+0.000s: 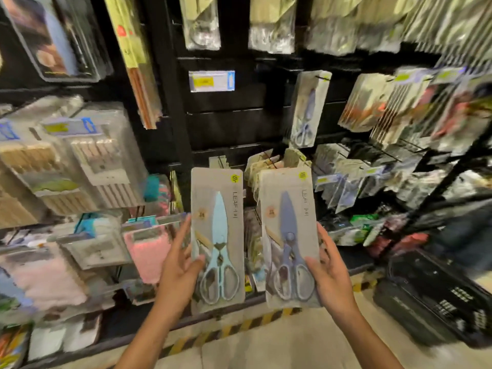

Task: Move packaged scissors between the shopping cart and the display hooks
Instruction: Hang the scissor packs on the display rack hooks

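Observation:
My left hand [181,265] grips the left edge of a grey card pack holding light blue scissors [217,241], held upright in front of the shelf. My right hand [330,275] grips the right edge of a matching pack with darker blue-grey scissors [288,238], side by side with the first. Another pack of blue-grey scissors [308,110] hangs on a display hook on the black panel, above and right of the held packs. The view is blurred.
A price label [211,81] sits on the black back panel above a bare stretch. Chopstick packs [80,161] and pink cloth packs [146,251] crowd the left. A black shopping basket [439,296] stands on the floor at the right. Yellow-black tape [239,326] marks the shelf base.

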`<state>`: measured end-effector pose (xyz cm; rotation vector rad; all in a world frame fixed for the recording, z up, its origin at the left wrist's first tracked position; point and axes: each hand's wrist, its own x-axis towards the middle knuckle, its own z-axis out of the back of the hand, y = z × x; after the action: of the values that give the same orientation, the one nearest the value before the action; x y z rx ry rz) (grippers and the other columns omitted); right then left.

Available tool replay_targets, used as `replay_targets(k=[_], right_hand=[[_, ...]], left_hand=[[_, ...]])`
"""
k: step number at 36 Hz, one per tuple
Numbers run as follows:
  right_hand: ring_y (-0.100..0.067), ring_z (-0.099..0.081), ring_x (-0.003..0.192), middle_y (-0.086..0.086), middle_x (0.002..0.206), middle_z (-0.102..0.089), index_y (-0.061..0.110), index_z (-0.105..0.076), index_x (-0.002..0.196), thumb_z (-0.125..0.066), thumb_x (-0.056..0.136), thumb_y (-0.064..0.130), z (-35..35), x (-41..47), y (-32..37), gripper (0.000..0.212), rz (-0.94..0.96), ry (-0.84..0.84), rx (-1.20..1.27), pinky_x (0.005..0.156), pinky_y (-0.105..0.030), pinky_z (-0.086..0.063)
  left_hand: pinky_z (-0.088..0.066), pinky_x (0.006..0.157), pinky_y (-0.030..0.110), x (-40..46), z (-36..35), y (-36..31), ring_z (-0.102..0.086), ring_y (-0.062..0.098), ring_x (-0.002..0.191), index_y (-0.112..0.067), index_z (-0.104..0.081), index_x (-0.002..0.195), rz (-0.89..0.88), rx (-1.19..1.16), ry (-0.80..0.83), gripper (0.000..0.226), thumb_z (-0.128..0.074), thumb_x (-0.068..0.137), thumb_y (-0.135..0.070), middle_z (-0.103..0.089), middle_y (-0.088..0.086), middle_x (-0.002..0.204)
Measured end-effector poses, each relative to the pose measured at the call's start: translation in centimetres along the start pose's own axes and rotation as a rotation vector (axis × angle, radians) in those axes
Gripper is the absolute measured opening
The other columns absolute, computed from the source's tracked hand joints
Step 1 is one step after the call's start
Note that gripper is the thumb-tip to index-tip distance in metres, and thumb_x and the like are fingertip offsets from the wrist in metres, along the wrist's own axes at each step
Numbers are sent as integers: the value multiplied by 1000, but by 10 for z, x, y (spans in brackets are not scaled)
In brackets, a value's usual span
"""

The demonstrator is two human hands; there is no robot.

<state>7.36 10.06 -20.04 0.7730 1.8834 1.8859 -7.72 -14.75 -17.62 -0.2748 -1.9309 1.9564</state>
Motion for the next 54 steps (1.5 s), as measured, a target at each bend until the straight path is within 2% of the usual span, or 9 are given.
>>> replay_targets(k=[7,13,16,27,33,37,43,50,54], right_hand=[[-2,-55,129,20,148,-50,44,-38,147,-56,100,8,86,25,23,62,81,-35,-24,99,-22,-52],[-9,-53,133,18,151,-47,41,-37,150,-57,100,10,141,56,36,62,128,-49,-18,104,-35,-51],[-11,-55,132,9,151,-49,44,-35,151,-56,101,9,159,71,42,64,151,-38,-33,103,-34,-51],[-4,-57,127,13,149,-50,41,-37,148,-57,99,5,168,140,51,63,181,-10,9,91,-20,-55],[-1,-58,126,18,147,-50,37,-38,148,-56,99,2,165,185,56,63,198,-21,10,98,-27,-54],[-3,-60,124,20,144,-54,38,-38,147,-58,98,4,161,218,60,64,197,-10,-3,90,-20,-56],[1,-62,118,25,138,-55,31,-37,149,-54,97,-4,157,257,67,64,216,-6,4,81,-14,-55],[3,-64,114,39,124,-60,35,-37,145,-53,98,-3,165,295,66,62,193,56,8,83,-20,-58],[7,-63,114,27,137,-56,29,-38,149,-54,97,-3,172,317,64,63,178,81,45,79,-15,-55]], left_hand=[[-59,95,40,18,-98,-28,-67,11,120,-54,-35,150,8,-31,40,84,-62,96,5,-69,-18,129],[-60,81,24,36,-165,-56,-68,12,117,-63,-41,142,-71,-24,29,90,-58,95,12,-62,-7,140],[-58,81,17,42,-185,-68,-66,3,116,-61,-40,143,-116,-11,23,87,-58,96,10,-60,-24,137],[-55,86,13,91,-212,-96,-60,-7,121,-44,-32,154,-230,1,50,76,-56,99,3,-56,-42,131],[-56,87,16,136,-220,-95,-62,1,123,-44,-32,155,-286,-10,36,76,-58,98,0,-57,-28,140],[-56,82,13,166,-227,-99,-64,-3,117,-42,-29,156,-328,-3,32,75,-57,99,-1,-62,-34,130],[-61,87,28,203,-231,-100,-69,8,114,-57,-30,151,-306,-18,8,79,-61,98,-8,-70,-18,125],[-58,80,15,222,-245,-102,-69,1,110,-44,-27,155,-329,7,-15,76,-58,99,-4,-69,-30,119],[-56,82,13,228,-254,-105,-67,-3,113,-44,-28,155,-335,48,-58,77,-59,98,-3,-64,-34,125]])
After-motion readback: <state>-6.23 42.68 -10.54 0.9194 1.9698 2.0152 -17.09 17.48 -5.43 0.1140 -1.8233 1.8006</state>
